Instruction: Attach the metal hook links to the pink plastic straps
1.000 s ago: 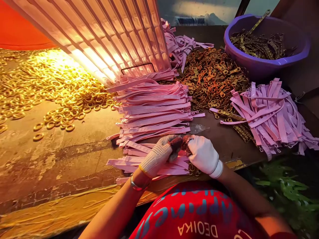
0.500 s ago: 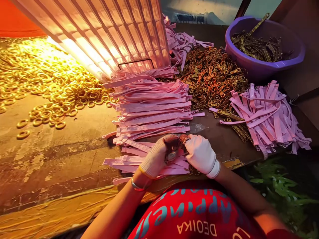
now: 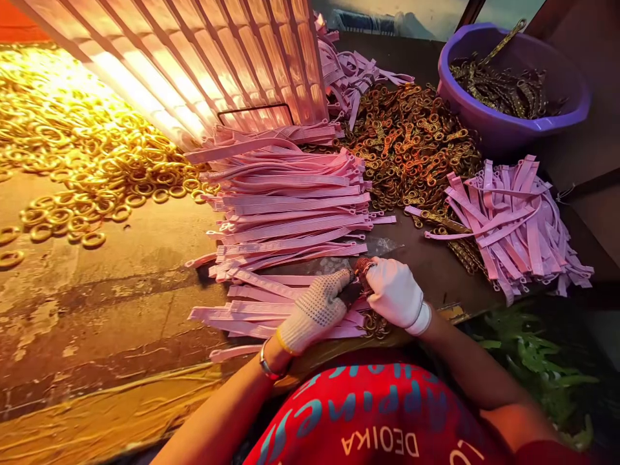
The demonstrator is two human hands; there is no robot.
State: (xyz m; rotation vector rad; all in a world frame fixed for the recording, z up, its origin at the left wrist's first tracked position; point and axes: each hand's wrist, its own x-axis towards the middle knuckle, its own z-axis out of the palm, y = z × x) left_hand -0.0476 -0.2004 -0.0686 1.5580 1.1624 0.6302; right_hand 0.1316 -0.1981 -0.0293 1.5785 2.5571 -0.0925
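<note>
My left hand [image 3: 317, 309], in a dotted knit glove, and my right hand [image 3: 394, 290], in a white glove, meet fingertip to fingertip at the table's near edge. Both are pinched together on a small piece between them that the fingers hide. They rest over a stack of pink straps [image 3: 285, 206] laid flat in front of me. A few bronze metal links [image 3: 375, 325] lie under my right wrist.
Gold rings [image 3: 92, 174] lie scattered at the left under a lit slatted panel [image 3: 203, 58]. A heap of bronze links [image 3: 411, 142] sits behind, a purple basin [image 3: 513, 84] of more links at the back right, loose pink straps [image 3: 518, 223] at the right.
My hands have stayed together at the same spot; the left fingers have shifted from curled over the piece to reaching flatter toward the right hand. The view drifted slightly.
</note>
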